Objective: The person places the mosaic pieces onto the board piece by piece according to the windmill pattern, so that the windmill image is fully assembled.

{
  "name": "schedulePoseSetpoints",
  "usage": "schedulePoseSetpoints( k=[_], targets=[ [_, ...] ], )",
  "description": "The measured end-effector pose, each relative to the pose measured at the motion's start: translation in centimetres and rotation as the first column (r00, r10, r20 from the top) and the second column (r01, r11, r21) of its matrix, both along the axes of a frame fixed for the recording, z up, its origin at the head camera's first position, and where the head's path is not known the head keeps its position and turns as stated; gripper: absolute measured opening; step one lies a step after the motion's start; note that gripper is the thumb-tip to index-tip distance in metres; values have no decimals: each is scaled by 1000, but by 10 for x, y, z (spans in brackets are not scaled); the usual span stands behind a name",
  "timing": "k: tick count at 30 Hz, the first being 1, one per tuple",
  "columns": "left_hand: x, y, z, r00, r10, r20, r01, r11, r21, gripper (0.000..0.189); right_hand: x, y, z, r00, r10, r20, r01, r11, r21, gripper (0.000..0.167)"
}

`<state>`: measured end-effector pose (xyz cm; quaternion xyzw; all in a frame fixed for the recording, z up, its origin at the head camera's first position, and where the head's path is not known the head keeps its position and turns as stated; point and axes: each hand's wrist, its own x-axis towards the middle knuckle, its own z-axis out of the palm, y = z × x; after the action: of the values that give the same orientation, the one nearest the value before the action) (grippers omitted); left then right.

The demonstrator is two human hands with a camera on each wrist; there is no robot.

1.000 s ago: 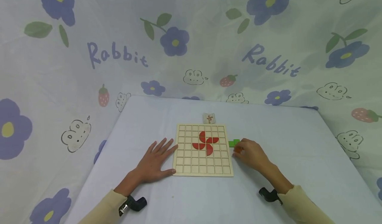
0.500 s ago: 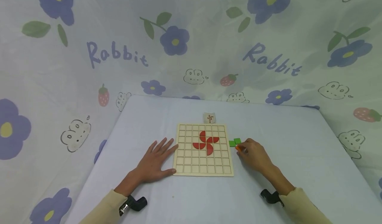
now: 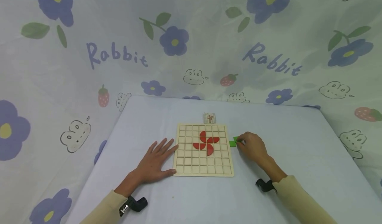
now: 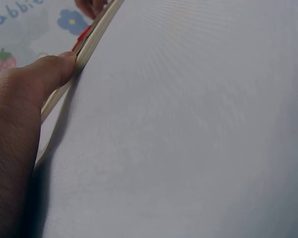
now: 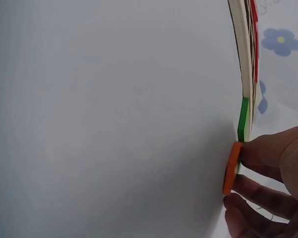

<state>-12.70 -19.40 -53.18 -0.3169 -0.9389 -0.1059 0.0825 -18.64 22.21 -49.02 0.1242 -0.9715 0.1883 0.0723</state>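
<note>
A square wooden grid board (image 3: 188, 161) lies on the white table, with red petal-shaped pieces (image 3: 210, 149) set as a pinwheel on it. My left hand (image 3: 154, 164) lies flat at its left side, thumb and fingertips at the edge. Just off the board's right edge is a green square tile (image 3: 232, 143); part of a second green tile (image 3: 235, 139) shows beside my right fingertips. In the right wrist view, the thumb and fingers of my right hand (image 5: 273, 183) pinch an orange tile (image 5: 232, 168). The hand hides this tile in the head view.
A small picture card (image 3: 209, 118) with a pinwheel pattern stands behind the board. Black wrist cameras hang under both forearms, the left one (image 3: 138, 204) and the right one (image 3: 264, 185). A printed curtain (image 3: 209, 58) closes off the back of the table.
The right hand first drew slightly rightward with the orange tile showing, then shifted a little away from me over the second green tile. The left hand and board stay put.
</note>
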Motion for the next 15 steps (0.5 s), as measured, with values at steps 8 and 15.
schedulePoseSetpoints(
  k=[8,15],
  targets=[
    [-1,-1,-1,1000,1,0,-1,1000,-8,89,-14,2,6,998,59,27,-61,996,71,8],
    [0,1,-1,1000,2,15,-2,1000,1,89,-25,14,14,964,261,-45,-241,934,262,16]
  ],
)
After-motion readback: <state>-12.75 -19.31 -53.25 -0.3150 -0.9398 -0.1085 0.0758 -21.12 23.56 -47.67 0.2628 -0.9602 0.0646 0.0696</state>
